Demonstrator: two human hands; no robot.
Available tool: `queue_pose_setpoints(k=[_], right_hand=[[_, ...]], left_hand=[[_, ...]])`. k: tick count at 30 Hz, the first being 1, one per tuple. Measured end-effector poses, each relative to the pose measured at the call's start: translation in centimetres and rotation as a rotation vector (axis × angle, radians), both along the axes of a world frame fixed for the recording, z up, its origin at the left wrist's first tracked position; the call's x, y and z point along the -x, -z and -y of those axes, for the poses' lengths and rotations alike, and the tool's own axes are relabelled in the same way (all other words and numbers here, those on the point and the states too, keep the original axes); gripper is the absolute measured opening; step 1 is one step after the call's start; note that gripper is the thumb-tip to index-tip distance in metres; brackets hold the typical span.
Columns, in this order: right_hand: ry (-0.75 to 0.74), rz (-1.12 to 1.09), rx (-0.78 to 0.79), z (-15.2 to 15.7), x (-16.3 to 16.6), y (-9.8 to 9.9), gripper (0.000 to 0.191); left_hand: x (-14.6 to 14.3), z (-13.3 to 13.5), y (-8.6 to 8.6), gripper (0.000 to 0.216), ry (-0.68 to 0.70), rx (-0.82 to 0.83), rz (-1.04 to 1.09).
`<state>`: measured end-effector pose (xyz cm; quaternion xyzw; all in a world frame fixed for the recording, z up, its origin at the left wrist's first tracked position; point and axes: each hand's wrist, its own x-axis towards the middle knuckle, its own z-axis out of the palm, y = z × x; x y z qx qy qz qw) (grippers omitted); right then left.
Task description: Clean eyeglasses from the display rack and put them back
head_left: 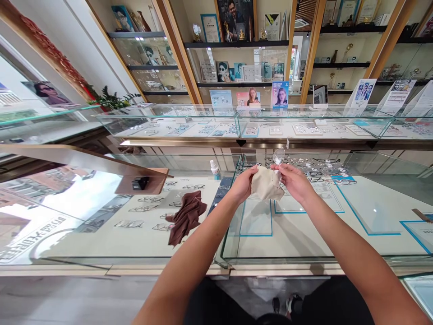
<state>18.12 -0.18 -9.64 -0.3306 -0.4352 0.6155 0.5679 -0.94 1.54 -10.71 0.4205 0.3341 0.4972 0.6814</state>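
I see the left fingers clamped on a beige cloth, the right fingers pinching glasses that rise above them, the lower part against the cloth.

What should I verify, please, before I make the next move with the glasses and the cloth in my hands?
1. Left hand has a hold on the beige cloth: ok, it grips the cloth's left side.
2. Right hand supports the glasses: ok, the fingers are at the rim.
3. Lenses free of smudges: cannot tell, they are too small in this view.
4. Spray bottle standing: ok, upright, to the left of the hands.
5. Brown cloth laid flat: not ok, it lies crumpled to the left of the left forearm.
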Motion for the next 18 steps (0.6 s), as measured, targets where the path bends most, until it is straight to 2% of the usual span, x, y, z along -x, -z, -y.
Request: queue_pose_setpoints(k=[8,18], right_hand=[[0.045,0.021,0.026,-0.03,0.26,0.28,0.041],[0.131,0.108,0.016,0.78,0.46,-0.19,0.032]], left_hand=[[-0.4,0.37,-0.32,0.028,0.03,-0.081,-0.053],[0.02,0.7,-0.43,0.03,0.072,-0.172,-0.131]])
